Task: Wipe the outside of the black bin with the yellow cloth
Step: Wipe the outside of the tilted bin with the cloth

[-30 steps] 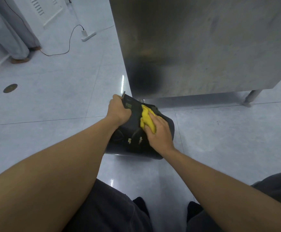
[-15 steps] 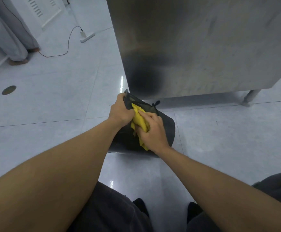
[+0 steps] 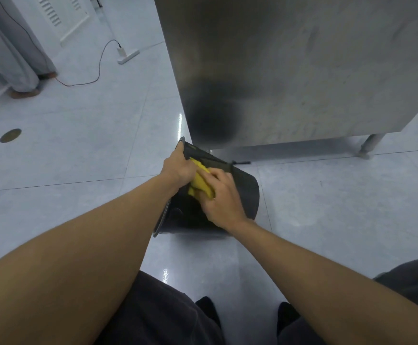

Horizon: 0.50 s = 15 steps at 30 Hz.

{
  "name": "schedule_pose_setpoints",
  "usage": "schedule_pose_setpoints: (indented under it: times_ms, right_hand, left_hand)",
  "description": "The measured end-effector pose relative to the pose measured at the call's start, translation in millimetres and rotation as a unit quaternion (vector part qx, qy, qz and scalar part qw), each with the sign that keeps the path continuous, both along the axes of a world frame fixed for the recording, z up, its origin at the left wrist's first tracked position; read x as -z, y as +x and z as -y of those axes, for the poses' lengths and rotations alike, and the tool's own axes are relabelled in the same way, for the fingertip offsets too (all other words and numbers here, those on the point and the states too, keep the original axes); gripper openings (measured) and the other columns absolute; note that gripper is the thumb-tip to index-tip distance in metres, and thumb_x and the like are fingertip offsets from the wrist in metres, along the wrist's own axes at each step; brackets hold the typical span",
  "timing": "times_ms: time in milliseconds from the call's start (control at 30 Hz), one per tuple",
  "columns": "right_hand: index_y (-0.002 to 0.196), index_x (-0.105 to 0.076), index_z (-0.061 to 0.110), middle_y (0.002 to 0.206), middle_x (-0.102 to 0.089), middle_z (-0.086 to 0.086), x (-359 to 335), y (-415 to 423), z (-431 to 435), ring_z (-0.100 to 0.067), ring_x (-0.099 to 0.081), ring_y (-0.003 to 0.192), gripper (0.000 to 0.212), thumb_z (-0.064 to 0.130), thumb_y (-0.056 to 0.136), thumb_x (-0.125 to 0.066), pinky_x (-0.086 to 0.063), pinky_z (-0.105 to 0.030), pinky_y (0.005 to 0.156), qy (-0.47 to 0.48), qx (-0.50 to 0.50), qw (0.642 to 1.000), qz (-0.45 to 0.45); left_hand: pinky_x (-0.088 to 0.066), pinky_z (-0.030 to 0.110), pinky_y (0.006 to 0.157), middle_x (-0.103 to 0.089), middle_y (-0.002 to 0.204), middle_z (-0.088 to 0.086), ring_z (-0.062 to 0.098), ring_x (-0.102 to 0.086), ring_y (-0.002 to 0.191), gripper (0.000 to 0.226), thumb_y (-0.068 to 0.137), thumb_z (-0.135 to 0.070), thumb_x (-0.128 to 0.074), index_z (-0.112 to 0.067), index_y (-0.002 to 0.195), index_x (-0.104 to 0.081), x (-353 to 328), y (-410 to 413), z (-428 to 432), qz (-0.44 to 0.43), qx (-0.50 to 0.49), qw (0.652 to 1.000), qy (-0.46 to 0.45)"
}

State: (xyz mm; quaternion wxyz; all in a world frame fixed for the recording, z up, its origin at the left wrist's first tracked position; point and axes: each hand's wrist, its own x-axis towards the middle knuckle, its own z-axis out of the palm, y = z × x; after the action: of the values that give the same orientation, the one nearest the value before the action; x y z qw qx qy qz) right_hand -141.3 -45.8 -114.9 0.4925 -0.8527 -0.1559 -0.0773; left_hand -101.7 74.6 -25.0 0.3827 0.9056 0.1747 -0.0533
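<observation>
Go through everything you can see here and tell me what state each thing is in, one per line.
black bin: tipped on its side on the floor, held.
yellow cloth: bunched, pressed against the bin's outside.
left hand: closed on the bin's rim.
right hand: closed on the cloth.
power strip: on the floor, cable plugged in.
steel cabinet: standing on legs, behind the bin.

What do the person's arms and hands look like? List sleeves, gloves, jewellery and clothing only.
Both forearms are bare up to the picture's edge, with no sleeve in view. The left hand and the right hand wear no gloves, and no ring, watch or bracelet shows on the fingers or wrists. The only clothing visible is dark trousers over the knees and dark footwear below.
</observation>
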Motion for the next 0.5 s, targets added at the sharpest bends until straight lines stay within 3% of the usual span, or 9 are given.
schedule_pose_setpoints:
  times_ms: [133, 267, 367, 500]
  right_hand:
    - [0.148, -0.044, 0.033, 0.145, -0.05, 0.002, 7.2, 2.5, 1.3, -0.022, -0.039, 0.13, 0.058, 0.039, 0.093, -0.063, -0.039, -0.034, 0.108, -0.022, -0.02, 0.999, 0.015]
    - [0.149, -0.041, 0.034, 0.149, -0.046, 0.0, 31.2, 3.2, 34.1, -0.024, -0.033, 0.131, 0.055, 0.044, 0.097, -0.055, -0.034, -0.034, 0.106, -0.056, 0.097, 0.991, -0.071]
    - [0.148, -0.044, 0.03, 0.144, -0.046, -0.003, 33.0, 1.2, 44.8, -0.025, -0.034, 0.129, 0.052, 0.039, 0.098, -0.053, -0.035, -0.033, 0.099, -0.031, 0.164, 0.974, -0.151]
    - [0.146, -0.047, 0.027, 0.142, -0.051, 0.0, 15.4, 4.1, 26.7, -0.026, -0.039, 0.126, 0.05, 0.027, 0.096, -0.054, -0.033, -0.029, 0.103, -0.013, 0.15, 0.98, -0.13]
  left_hand:
    - [-0.051, 0.038, 0.093, -0.055, 0.128, 0.009, 0.028, -0.053, 0.112, 0.051, 0.095, -0.008, -0.037, -0.017, 0.145, -0.038, -0.4, 0.5, -3.9, 0.008, -0.031, 0.999, -0.017]
    - [-0.056, 0.038, 0.086, -0.049, 0.137, 0.011, 0.035, -0.053, 0.117, 0.064, 0.093, -0.003, -0.036, -0.021, 0.153, -0.025, 0.3, -0.4, -9.5, -0.029, -0.027, 0.999, -0.032]
    - [-0.054, 0.043, 0.095, -0.042, 0.145, 0.008, 0.034, -0.05, 0.123, 0.065, 0.098, -0.004, -0.037, -0.028, 0.155, -0.016, 0.1, -1.5, -9.8, -0.048, -0.019, 0.995, -0.09]
    - [-0.053, 0.047, 0.095, -0.041, 0.147, 0.007, 0.034, -0.051, 0.123, 0.064, 0.097, -0.01, -0.035, -0.033, 0.154, -0.015, -1.6, -1.2, -7.5, -0.04, -0.015, 0.993, -0.111]
